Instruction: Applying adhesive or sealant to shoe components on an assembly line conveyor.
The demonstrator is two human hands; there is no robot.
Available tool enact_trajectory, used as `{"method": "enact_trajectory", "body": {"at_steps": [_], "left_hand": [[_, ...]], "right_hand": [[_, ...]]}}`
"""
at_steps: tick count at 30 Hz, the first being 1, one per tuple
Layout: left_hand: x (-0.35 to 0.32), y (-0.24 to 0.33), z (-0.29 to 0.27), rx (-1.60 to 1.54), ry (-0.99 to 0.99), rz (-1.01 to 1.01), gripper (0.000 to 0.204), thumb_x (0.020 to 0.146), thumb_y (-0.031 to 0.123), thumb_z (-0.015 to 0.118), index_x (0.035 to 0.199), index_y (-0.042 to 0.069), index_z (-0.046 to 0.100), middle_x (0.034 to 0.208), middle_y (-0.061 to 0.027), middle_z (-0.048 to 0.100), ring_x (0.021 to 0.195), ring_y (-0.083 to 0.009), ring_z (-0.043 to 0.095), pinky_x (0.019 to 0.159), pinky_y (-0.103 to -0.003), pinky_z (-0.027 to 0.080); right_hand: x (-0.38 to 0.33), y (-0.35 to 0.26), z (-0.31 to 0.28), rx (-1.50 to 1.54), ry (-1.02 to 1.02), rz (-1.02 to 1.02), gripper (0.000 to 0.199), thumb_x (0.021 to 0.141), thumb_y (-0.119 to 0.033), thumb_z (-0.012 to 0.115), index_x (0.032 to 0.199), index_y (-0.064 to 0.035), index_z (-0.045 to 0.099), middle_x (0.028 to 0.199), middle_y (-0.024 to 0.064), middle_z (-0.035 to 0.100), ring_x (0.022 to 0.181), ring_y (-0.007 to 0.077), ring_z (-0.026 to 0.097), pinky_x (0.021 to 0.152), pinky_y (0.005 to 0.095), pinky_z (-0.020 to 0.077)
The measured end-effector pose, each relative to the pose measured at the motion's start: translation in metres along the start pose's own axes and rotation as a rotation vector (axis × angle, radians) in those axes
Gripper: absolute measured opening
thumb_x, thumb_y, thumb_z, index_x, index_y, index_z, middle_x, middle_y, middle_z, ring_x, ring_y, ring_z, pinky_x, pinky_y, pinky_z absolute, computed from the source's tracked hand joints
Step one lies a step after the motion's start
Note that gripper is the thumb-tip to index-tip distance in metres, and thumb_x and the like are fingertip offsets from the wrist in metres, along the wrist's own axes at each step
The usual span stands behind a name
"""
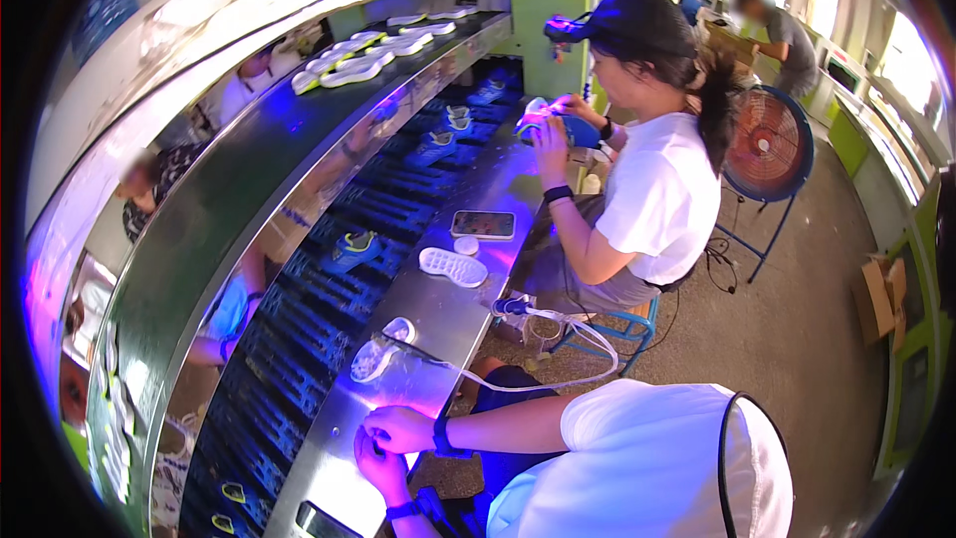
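My right hand [400,429] and my left hand [381,470] meet over the brightly lit near end of the metal bench [324,458]. The fingers of both are curled together. A dark bit shows between them, too small to make out. Just beyond them lie a white shoe sole [372,361] and a smaller white piece [398,330], with a pale cord [438,363] running across the bench beside them. A phone [324,521] lies on the near side of my left hand.
A slatted conveyor [289,359] carries blue shoes [353,250] along the bench; an upper belt [204,229] holds white soles [358,68]. A seated co-worker [652,179] holds a blue shoe [575,131]. By them lie another sole [453,266] and phone [484,225]. A fan [765,144] stands behind.
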State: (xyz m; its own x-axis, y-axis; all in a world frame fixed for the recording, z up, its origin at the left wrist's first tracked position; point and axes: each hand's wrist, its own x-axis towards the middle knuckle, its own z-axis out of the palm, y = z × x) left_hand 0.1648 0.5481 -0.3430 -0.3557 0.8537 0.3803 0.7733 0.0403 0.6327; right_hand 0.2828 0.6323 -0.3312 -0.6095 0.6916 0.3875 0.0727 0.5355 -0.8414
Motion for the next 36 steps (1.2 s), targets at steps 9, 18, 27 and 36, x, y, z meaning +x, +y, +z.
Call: {"method": "enact_trajectory", "body": {"at_steps": [9, 18, 27, 36], "left_hand": [[0.002, -0.003, 0.008, -0.005, -0.053, -0.011, 0.051, 0.094, 0.037, 0.065, 0.118, -0.008, 0.067, 0.126, -0.0307, 0.065, 0.119, -0.0464, 0.061, 0.103, -0.052, 0.047], [0.004, -0.005, 0.010, 0.009, -0.017, 0.044, 0.046, 0.096, 0.033, 0.064, 0.115, -0.009, 0.067, 0.121, -0.0295, 0.067, 0.113, -0.0452, 0.065, 0.098, -0.050, 0.050], [0.002, -0.011, 0.015, -0.100, 0.000, -0.073, 0.039, 0.088, 0.027, 0.071, 0.114, -0.003, 0.072, 0.126, -0.0294, 0.065, 0.116, -0.0451, 0.064, 0.101, -0.049, 0.051], [0.004, -0.011, 0.006, 0.024, 0.050, -0.003, 0.032, 0.086, 0.019, 0.071, 0.113, 0.001, 0.073, 0.123, -0.0232, 0.069, 0.120, -0.0396, 0.064, 0.104, -0.047, 0.050]], "right_hand": [[0.000, 0.008, -0.006, -0.025, -0.056, 0.064, 0.016, 0.079, -0.015, 0.068, 0.087, -0.0063, 0.057, 0.082, 0.0112, 0.058, 0.079, 0.0337, 0.062, 0.068, 0.0460, 0.0496], [0.000, 0.007, -0.008, -0.006, -0.028, 0.029, 0.018, 0.080, -0.014, 0.068, 0.092, -0.0044, 0.059, 0.087, 0.0130, 0.061, 0.084, 0.0345, 0.063, 0.072, 0.0463, 0.0513], [0.003, 0.022, 0.000, 0.069, 0.016, -0.012, 0.016, 0.084, -0.016, 0.066, 0.096, -0.0052, 0.064, 0.096, 0.0134, 0.069, 0.090, 0.0328, 0.068, 0.079, 0.0435, 0.0543], [0.011, 0.020, 0.003, 0.030, -0.020, -0.018, 0.014, 0.083, -0.007, 0.071, 0.095, -0.0044, 0.065, 0.089, 0.0100, 0.062, 0.079, 0.0252, 0.064, 0.070, 0.0368, 0.0553]]}}
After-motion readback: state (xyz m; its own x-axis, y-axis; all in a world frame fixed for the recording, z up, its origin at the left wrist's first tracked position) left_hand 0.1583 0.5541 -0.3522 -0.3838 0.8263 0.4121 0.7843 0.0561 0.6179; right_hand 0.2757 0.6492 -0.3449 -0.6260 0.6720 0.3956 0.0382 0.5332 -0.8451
